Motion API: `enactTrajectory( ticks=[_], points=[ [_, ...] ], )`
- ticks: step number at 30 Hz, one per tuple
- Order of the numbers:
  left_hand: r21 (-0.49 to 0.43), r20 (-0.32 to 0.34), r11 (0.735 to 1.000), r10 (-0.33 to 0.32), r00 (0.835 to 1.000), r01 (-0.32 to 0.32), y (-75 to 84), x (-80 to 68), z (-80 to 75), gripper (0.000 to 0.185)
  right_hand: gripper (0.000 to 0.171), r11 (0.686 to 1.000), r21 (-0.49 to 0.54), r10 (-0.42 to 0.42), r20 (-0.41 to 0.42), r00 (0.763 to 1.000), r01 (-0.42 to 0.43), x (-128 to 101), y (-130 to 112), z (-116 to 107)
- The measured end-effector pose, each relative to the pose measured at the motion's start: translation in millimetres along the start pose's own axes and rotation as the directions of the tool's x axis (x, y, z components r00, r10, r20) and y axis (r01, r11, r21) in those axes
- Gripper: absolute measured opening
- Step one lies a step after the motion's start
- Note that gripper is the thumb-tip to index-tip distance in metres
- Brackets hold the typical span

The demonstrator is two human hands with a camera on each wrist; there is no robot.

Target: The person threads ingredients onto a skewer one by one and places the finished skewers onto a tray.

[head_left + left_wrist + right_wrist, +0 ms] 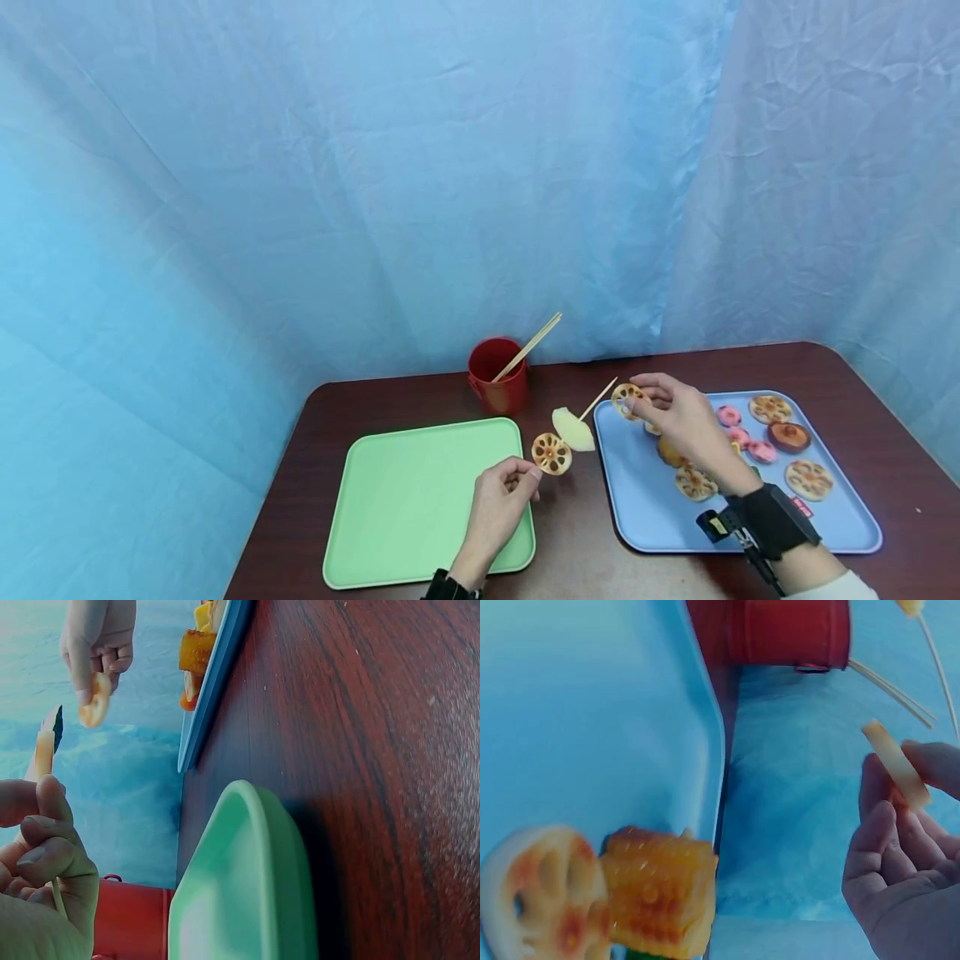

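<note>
In the head view my left hand (495,504) grips a thin wooden skewer (600,398) near its lower end, beside the green tray's right edge. Threaded on the skewer are a round lotus root slice (551,454) and, beyond it, a pale, flat, leaf-shaped piece (573,430). The bare tip slants up to the right. Over the back left corner of the blue tray, my right hand (682,421) pinches another lotus root slice (625,402) between thumb and fingers. That slice appears edge-on (896,766) in the right wrist view, near the skewer's tip.
The blue tray (660,529) bears lotus root slices (808,479), corn (660,892), small pink pieces (738,437) and a brown mushroom-like cap (789,437). A green tray (412,500) lies left. Behind it stands a red cup (510,400) holding sticks (536,337).
</note>
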State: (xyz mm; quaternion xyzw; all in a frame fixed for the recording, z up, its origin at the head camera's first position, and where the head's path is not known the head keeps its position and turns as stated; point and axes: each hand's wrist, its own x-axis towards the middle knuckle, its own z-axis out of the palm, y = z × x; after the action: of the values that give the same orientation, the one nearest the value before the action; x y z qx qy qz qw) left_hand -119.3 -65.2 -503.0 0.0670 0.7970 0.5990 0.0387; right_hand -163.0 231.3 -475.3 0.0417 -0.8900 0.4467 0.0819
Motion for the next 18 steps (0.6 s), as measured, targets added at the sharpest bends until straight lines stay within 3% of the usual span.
enactTrajectory(
  ticks=[6, 11, 18],
  points=[
    [-0.019, 0.013, 1.0, 0.007, 1.0, -0.007, -0.3, -0.4, -0.2, 0.017, 0.051, 0.984, 0.163, 0.072, 0.02, 0.997, -0.074, 3, -3, -12],
    [-0.018, 0.023, 1.0, -0.005, 1.0, 0.005, -0.1, -0.4, 0.7, 0.013, 0.062, 0.947, 0.272, 0.162, 0.062, 0.985, -0.172, 5, -6, -18],
    [-0.012, 0.04, 1.0, -0.017, 0.999, 0.018, 1.5, 0.2, 1.1, 0.015, 0.07, 0.897, 0.378, 0.212, 0.085, 0.974, -0.228, 7, -8, -21]
  ],
)
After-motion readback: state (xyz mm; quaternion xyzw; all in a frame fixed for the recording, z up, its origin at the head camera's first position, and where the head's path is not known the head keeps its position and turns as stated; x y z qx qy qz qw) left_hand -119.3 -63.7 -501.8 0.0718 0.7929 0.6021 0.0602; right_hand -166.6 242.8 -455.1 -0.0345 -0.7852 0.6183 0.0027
